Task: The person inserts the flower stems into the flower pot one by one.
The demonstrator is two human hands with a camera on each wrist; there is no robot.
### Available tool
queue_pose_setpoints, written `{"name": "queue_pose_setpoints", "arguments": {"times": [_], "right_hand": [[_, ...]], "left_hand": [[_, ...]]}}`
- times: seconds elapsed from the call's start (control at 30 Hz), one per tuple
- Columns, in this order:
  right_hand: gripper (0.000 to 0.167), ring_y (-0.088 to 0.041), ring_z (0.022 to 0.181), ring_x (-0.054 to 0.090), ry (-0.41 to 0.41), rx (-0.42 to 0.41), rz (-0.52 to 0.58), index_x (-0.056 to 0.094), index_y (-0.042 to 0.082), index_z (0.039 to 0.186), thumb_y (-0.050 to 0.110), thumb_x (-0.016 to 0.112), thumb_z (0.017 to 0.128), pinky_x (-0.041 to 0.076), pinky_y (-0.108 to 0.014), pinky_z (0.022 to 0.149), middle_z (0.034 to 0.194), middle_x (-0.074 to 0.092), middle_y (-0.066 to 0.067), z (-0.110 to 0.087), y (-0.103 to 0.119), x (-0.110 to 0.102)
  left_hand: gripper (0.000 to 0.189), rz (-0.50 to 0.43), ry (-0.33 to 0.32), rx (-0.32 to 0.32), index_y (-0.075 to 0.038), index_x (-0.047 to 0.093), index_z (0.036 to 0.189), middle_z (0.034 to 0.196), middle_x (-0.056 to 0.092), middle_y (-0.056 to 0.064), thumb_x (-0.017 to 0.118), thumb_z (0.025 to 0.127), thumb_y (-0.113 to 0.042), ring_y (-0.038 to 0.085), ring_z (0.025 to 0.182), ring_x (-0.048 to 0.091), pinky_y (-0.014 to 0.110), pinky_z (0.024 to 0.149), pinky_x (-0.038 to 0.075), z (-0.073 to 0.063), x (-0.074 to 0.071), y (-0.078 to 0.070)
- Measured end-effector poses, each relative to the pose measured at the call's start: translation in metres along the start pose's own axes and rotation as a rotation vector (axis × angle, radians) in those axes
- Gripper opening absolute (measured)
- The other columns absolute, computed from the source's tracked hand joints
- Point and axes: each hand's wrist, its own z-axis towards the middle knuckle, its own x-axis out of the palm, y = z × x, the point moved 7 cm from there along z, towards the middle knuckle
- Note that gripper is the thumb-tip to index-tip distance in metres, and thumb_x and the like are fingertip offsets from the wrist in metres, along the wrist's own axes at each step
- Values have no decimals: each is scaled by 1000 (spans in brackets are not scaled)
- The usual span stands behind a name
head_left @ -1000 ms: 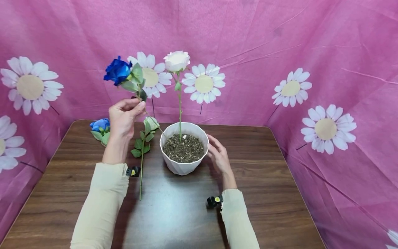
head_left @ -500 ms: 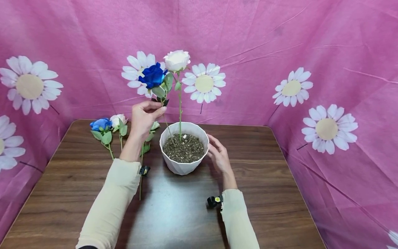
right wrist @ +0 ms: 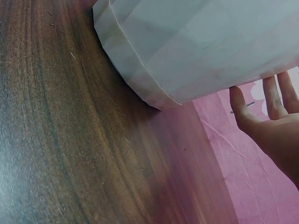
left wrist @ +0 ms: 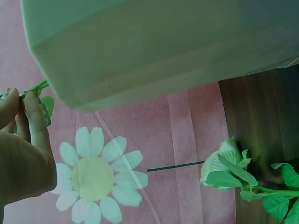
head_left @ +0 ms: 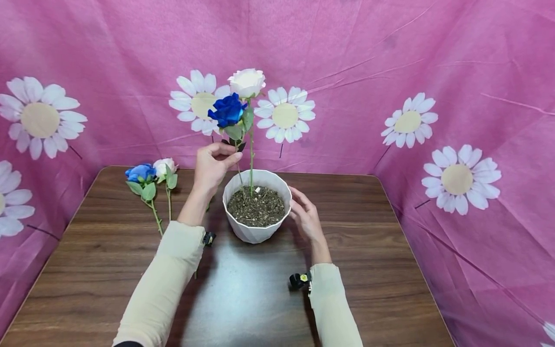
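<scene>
My left hand [head_left: 211,168] pinches the stem of a dark blue rose [head_left: 227,110] between thumb and fingers, just under its leaves. The stem slants down into the soil [head_left: 260,209] of a white faceted pot [head_left: 253,234]. Beside it, a white rose [head_left: 247,83] stands upright in the same soil. My right hand [head_left: 305,214] rests its fingertips against the pot's right side; the right wrist view shows thumb and fingers [right wrist: 238,100] touching the pot wall [right wrist: 187,56]. In the left wrist view, my left hand [left wrist: 28,154] is partly cut off at the edge.
On the table [head_left: 364,231] at left lie a lighter blue rose [head_left: 140,173] and a pinkish-white rose [head_left: 165,168]. Another pale rose [left wrist: 222,163] lies near the pot, mostly hidden behind my left arm in the head view. A pink daisy-printed cloth [head_left: 338,43] surrounds the table.
My left hand has moved right with the dark blue rose, bringing its stem more upright and its bloom close to the white rose. My right hand has stayed at the pot.
</scene>
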Motion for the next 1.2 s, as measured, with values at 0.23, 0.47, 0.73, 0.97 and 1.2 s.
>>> {"name": "queue_pose_setpoints", "arguments": {"times": [0.23, 0.47, 0.73, 0.97, 1.2], "right_hand": [[48, -20, 114, 59, 2, -4, -1, 37, -15, 146, -2, 49, 102, 56, -32, 94, 132, 57, -7, 1, -1, -1], [48, -21, 114, 59, 6, -5, 12, 36, -16, 146, -2, 49, 102, 57, -33, 93, 133, 57, -7, 0, 0, 0], [53, -20, 117, 59, 60, -48, -4, 48, -4, 145, 18, 65, 100, 56, -35, 96, 135, 56, -8, 2, -4, -3], [46, -21, 117, 59, 90, -67, -4, 53, 2, 144, 16, 63, 102, 55, -35, 97, 137, 56, -10, 4, -9, -8], [47, -21, 115, 60, -2, 3, 12, 37, -15, 146, -1, 51, 102, 55, -34, 97, 135, 55, -11, 0, -1, -1]], "left_hand": [[14, 69, 11, 11, 13, 68, 92, 69, 66, -6, 77, 85, 6, 6, 59, 61, 18, 56, 56, -5, 5, 7], [15, 85, 36, 29, 13, 68, 92, 74, 69, 2, 78, 85, 4, 7, 61, 62, 18, 59, 56, -7, 7, 8], [12, 193, 33, 94, 9, 69, 90, 83, 72, 19, 78, 86, 2, 6, 71, 62, 18, 68, 54, -10, 9, 6], [14, 238, 25, 92, 7, 72, 94, 87, 73, 21, 79, 87, -3, 10, 74, 64, 22, 73, 54, -9, 9, 5], [16, 269, 46, 96, 6, 74, 97, 90, 74, 20, 79, 87, -6, 14, 79, 66, 29, 79, 56, -11, 1, 3]]}}
